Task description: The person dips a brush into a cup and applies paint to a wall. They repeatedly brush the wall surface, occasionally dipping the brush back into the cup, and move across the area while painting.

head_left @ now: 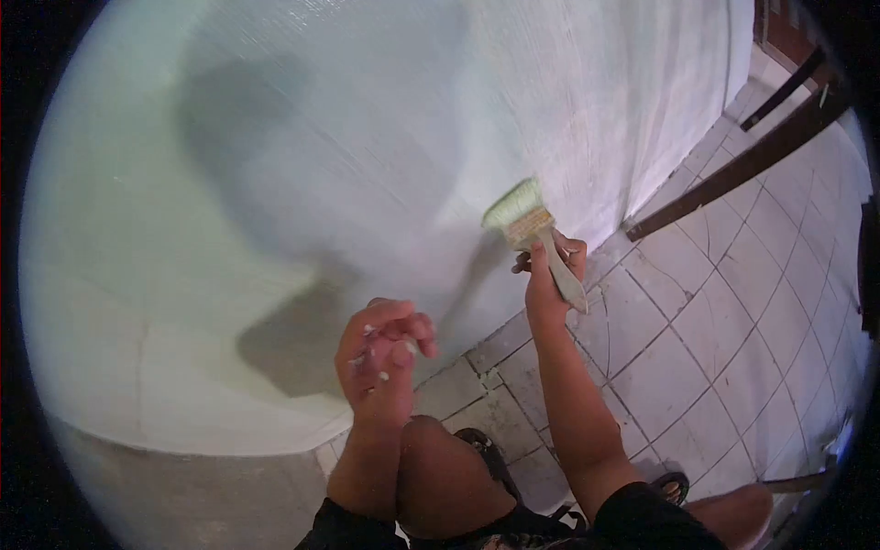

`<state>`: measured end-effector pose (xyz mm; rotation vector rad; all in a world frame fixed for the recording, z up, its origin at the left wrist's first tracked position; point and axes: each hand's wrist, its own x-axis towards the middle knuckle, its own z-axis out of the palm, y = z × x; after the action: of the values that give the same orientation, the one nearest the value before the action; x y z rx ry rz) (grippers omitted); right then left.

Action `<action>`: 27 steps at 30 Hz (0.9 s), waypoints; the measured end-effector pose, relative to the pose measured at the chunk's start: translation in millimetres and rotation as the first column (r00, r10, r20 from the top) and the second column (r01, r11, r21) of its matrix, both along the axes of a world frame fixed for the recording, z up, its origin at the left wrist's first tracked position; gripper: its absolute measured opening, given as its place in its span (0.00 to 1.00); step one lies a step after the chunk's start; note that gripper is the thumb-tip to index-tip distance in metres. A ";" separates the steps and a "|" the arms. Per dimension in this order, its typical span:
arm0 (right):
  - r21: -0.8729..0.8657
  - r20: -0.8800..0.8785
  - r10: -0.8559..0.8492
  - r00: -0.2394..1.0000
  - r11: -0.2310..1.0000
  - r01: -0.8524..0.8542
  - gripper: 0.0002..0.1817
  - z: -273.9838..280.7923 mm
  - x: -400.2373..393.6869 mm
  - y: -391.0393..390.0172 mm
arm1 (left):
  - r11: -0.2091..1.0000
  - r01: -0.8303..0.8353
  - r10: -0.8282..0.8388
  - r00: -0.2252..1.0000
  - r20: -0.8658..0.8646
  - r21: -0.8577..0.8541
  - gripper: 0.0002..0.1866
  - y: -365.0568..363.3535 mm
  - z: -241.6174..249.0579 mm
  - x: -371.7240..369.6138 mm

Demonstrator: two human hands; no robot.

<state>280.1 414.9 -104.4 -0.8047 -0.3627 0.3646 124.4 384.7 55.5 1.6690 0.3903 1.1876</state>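
Note:
My right hand (557, 266) is wrapped round the pale handle of a wide paintbrush (530, 220). Its bristles, loaded with pale green paint, point up and left at the wall (394, 165). The wall has pale green and whitish areas with streaky brush marks. In front of its lower part hangs my left hand (385, 353), palm turned up, fingers loosely curled and apart, with nothing in it. White paint flecks dot that palm and its fingers.
White floor tiles (724, 321) with dark joints run along the wall's foot. Dark wooden legs (733, 174) slant across the upper right. Below me are my bent knee (449, 477) and a sandalled foot (674, 486). Grey floor (192, 495) lies at lower left.

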 end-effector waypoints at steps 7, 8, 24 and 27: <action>-0.337 -0.156 -0.125 0.980 0.939 0.066 0.10 -49.5 8.5 -42.5 | 0.984 -0.135 0.135 0.991 -0.015 -0.116 0.20 -5.9 13.5 -34.9; -0.377 -0.149 -0.148 0.978 0.923 0.082 0.10 -51.9 8.0 -46.1 | 0.987 -0.131 0.130 0.991 -0.012 -0.091 0.21 -9.5 14.6 -41.5; 0.173 -0.201 0.078 0.976 0.984 -0.043 0.10 105.9 -4.3 -21.7 | 0.992 -0.122 0.123 0.991 -0.055 0.015 0.22 -36.5 23.5 -65.2; -0.032 -0.299 0.032 0.954 0.999 -0.043 0.10 16.4 -22.9 -16.1 | 0.991 -0.131 0.131 0.991 -0.034 0.008 0.23 -41.3 28.1 -73.2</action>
<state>257.3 398.8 -88.0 -0.7667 -0.0880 0.5226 51.2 343.3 83.6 1.6917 0.5250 1.2577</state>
